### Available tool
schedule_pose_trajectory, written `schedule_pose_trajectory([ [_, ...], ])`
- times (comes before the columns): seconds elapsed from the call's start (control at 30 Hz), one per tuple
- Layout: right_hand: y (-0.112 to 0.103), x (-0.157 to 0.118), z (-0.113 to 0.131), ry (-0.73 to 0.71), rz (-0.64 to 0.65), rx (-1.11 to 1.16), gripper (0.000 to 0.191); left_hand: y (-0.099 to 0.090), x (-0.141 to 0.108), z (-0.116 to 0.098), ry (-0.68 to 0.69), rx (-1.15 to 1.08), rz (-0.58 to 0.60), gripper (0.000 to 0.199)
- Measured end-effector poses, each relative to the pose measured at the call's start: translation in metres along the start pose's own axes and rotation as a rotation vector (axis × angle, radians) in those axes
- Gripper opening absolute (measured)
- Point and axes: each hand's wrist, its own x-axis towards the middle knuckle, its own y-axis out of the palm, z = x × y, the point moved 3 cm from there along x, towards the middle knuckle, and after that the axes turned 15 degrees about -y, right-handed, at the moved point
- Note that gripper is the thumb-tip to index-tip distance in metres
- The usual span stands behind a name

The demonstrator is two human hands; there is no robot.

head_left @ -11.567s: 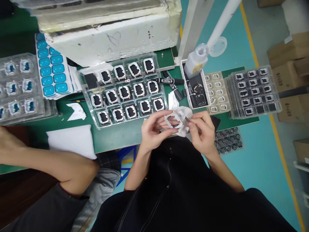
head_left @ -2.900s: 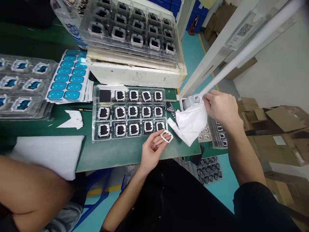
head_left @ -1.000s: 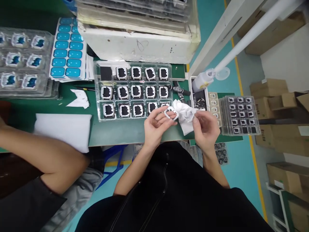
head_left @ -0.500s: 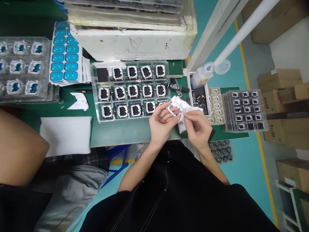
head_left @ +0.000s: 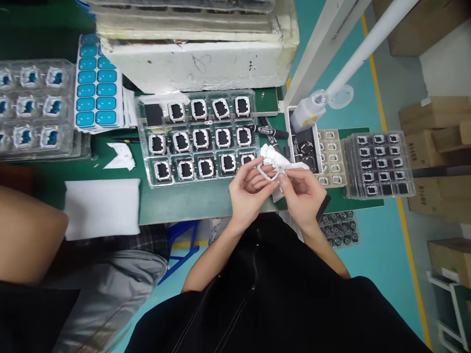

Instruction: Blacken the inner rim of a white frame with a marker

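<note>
Slanting inward from black clothing, both forearms converge above the near edge of a green table. To the left are a co-worker's arm and a white padded sheet. The left hand is turned palm up, its fingers loosely curled behind a pale hollow frame and its thumb on the near side, so the frame is held tilted between them. The right hand faces it from the other side, thumb and forefinger pinched together on a bit of white cloth at the frame's right edge; the remaining fingers are folded in. The rest of the cloth lies on the table just beyond. Past the hands sits a clear tray of similar frames, with a marker lying at its right edge and an open white box holding a bottle nearby. Farther back stands a scuffed white foam block bearing stacked trays.
</note>
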Motion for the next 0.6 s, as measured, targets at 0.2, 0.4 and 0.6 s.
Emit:
schedule_pose_trajectory([
  [0.2,-0.007,0.001,0.017,-0.159,0.075,-0.192,0.019,-0.006,-0.009,-0.004,0.017,-0.023,0.066,0.047],
  [0.4,-0.006,0.007,0.045,-0.329,0.217,-0.330,0.019,-0.014,-0.012,-0.002,0.038,0.051,-0.036,0.045],
  [0.6,0.004,0.004,0.055,-0.297,0.413,-0.327,0.012,-0.016,-0.019,0.002,0.076,0.096,-0.060,0.043],
])
